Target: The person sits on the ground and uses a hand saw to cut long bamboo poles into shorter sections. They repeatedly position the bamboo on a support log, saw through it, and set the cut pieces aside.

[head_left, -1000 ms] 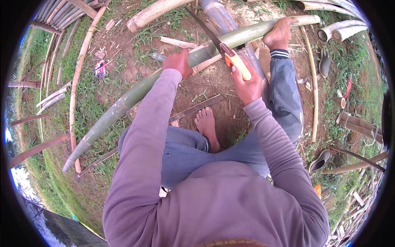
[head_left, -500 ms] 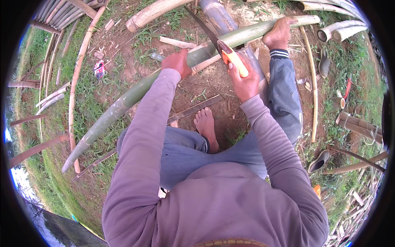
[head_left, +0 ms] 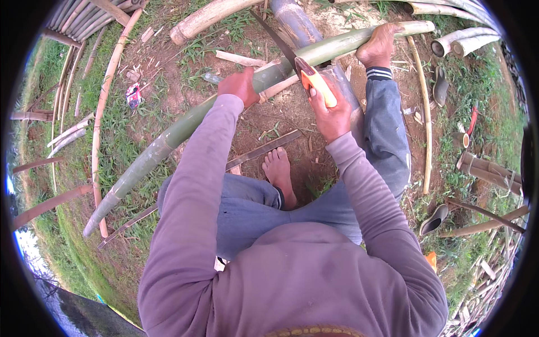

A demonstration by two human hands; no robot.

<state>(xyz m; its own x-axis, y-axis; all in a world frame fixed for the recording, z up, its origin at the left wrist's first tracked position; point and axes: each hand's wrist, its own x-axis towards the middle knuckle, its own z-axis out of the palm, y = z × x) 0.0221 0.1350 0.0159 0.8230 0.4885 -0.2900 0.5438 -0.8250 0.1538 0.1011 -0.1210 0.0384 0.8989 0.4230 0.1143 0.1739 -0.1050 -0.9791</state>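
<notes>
Leftmost among the nearer things, a pale post [head_left: 99,132] stands out against grass, with a red packet [head_left: 133,95] lying to its right. Next comes the green pole [head_left: 182,126], its narrow end at lower left, near the person's left side. From there its long axis slants up and rightward, away from the body, bowed somewhat by the lens, to the other end at upper right.

Around the pole, right of its middle, the left hand [head_left: 238,88] is clasped, knuckles up, probably to keep it from rolling. Below, a flat strip [head_left: 264,149] lies on the soil beside the bare left foot [head_left: 279,174]. Just right of that grip, the saw [head_left: 306,68] crosses the pole; its blade points up and left, away from the person, its handle down and right. Whether the teeth sit in a cut cannot be told.

Under the crossing runs a grey log [head_left: 297,25], seemingly a prop that lifts the pole off the ground. The right hand [head_left: 331,112], well apart from the left, is wrapped about the saw's handle. Farther right, the right foot [head_left: 377,48] rests on the pole, likely as a clamp. Beyond lies a shoe [head_left: 440,87].
</notes>
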